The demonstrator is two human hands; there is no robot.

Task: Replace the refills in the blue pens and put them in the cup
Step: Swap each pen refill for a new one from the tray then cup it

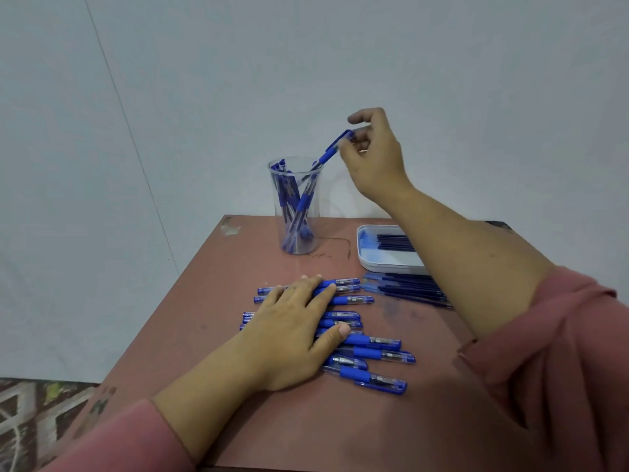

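A clear plastic cup (295, 229) stands at the table's far edge with several blue pens inside. My right hand (372, 158) is raised beside its rim and pinches the capped end of a blue pen (332, 150) that slants down into the cup. My left hand (289, 332) lies flat with straight fingers on a row of several blue pens (371, 349) in the middle of the table.
A white tray (388, 258) with dark refills sits at the far right of the reddish table (211, 301). Loose refills (408, 289) lie just in front of the tray. A pale wall rises behind; patterned floor shows at the lower left.
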